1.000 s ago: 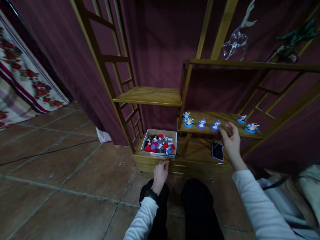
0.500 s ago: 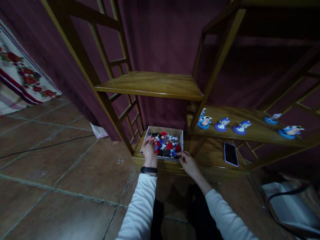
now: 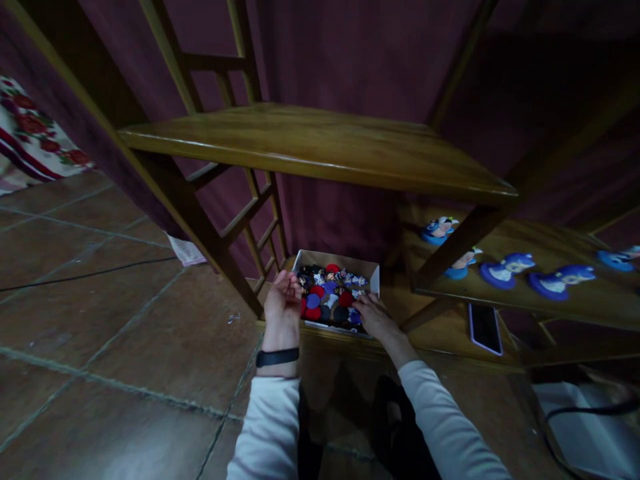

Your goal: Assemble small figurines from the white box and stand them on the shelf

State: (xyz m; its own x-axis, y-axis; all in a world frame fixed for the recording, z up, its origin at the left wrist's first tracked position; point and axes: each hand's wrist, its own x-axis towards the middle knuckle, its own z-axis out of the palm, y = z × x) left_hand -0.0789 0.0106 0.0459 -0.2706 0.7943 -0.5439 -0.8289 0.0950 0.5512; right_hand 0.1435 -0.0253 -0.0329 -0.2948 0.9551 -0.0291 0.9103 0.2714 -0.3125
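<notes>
A shallow cardboard box (image 3: 376,272) with white sides sits on the lowest board of a wooden shelf. Inside lie several small figurines (image 3: 320,280) and round bases in red, black and purple. At the box's left side, my left hand (image 3: 283,297) is raised with its fingers loosely bent and apart, and nothing shows in it. My right hand (image 3: 375,315) reaches over the front right corner, its stretched fingers among the figurines there. Its fingertips are close to a purple piece (image 3: 355,316); whether they touch it is unclear.
Several blue-based figurines (image 3: 507,270) stand on the shelf board to the right. Below them lies a phone (image 3: 485,329). An upper shelf board (image 3: 310,143) juts out above the box. A dark cable (image 3: 90,274) crosses the tiled floor at left.
The view has moved closer to the shelf. My left hand has shifted left, off the figurines to the box's edge. My right hand has moved from the corner further into the box.
</notes>
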